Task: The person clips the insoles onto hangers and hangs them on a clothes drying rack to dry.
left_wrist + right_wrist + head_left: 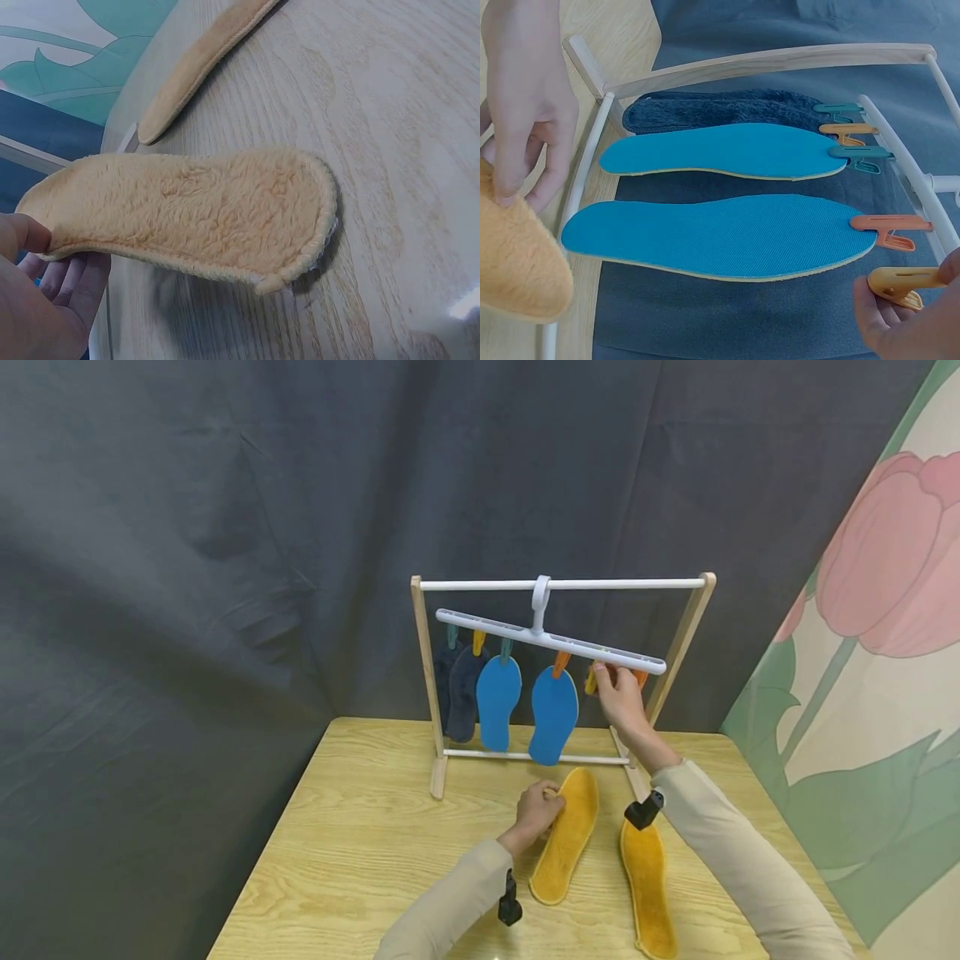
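Note:
My left hand [537, 810] pinches the edge of a fuzzy yellow insole [568, 839], thumb on its plush face and fingers beneath. In the left wrist view this insole [202, 214] is tilted up off the table at the held end. Up at the hanger's low right side, my right hand [621, 697] grips a yellow clothespin [904, 281] that hangs from the white hanger [600, 652]; nothing shows in the clip's jaws. Beside it, two blue insoles [555, 714] hang from an orange clip [561, 664] and a green clip [506, 649].
Two dark insoles [465, 693] hang at the hanger's left end. The hanger hooks over the top bar [630, 583] of a wooden stand [429, 685]. A second yellow insole [647, 885] lies on the table [330, 852] under the right forearm. A dark curtain [300, 527] stands behind.

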`<act>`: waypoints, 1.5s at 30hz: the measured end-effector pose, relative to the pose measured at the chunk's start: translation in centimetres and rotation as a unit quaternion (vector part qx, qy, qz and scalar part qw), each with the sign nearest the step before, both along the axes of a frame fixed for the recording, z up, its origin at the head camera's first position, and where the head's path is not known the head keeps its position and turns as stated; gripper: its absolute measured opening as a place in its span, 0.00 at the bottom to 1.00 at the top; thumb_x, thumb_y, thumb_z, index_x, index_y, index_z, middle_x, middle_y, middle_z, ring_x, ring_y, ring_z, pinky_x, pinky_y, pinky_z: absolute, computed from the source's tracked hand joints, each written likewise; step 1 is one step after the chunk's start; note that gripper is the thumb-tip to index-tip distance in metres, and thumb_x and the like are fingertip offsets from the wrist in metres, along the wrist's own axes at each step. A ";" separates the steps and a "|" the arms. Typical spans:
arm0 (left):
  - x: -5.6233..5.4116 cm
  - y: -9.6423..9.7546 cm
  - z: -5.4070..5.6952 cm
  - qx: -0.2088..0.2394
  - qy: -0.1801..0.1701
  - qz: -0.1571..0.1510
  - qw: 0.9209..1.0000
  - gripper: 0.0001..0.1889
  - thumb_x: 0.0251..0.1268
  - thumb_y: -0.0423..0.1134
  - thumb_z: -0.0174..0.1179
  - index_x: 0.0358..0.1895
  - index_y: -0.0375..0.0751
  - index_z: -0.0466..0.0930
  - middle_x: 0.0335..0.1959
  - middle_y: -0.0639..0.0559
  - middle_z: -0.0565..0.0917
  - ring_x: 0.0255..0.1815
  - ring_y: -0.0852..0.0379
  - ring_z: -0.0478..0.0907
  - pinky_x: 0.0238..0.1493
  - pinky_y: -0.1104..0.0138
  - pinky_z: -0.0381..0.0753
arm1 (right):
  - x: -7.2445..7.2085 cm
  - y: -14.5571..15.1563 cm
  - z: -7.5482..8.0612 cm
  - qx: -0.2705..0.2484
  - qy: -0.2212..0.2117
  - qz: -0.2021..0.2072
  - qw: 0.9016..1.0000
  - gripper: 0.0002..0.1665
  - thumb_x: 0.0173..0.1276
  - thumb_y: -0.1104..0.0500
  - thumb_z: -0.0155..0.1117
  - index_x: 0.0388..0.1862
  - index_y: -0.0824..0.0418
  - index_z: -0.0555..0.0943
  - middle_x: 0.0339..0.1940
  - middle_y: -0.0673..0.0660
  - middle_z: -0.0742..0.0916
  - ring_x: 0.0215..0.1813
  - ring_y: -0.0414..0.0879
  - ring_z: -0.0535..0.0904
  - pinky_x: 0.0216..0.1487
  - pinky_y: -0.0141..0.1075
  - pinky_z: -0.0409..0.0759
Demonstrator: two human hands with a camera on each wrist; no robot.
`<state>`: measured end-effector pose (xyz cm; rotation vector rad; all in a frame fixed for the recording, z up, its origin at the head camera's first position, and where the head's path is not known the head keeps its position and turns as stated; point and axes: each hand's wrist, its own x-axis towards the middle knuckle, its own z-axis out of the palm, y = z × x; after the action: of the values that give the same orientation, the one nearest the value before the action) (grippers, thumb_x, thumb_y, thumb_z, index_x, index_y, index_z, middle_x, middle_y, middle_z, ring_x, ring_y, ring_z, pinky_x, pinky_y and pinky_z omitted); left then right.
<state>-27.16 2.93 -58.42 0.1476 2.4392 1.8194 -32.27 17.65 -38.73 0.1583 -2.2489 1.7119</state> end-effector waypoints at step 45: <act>-2.5 0.5 5.5 0.081 -0.001 0.006 0.997 0.09 0.70 0.36 0.60 0.49 0.44 0.83 0.31 0.54 0.83 0.26 0.61 0.77 0.26 0.67 0.81 | -0.3 0.4 0.0 -0.015 -0.003 -0.020 1.000 0.25 0.82 0.53 0.45 0.56 0.76 0.73 0.46 0.67 0.81 0.37 0.37 0.78 0.42 0.28 0.80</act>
<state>-29.68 3.42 -52.96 0.1425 2.2927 2.0207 -32.58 18.08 -38.70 0.1013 -2.2147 1.7263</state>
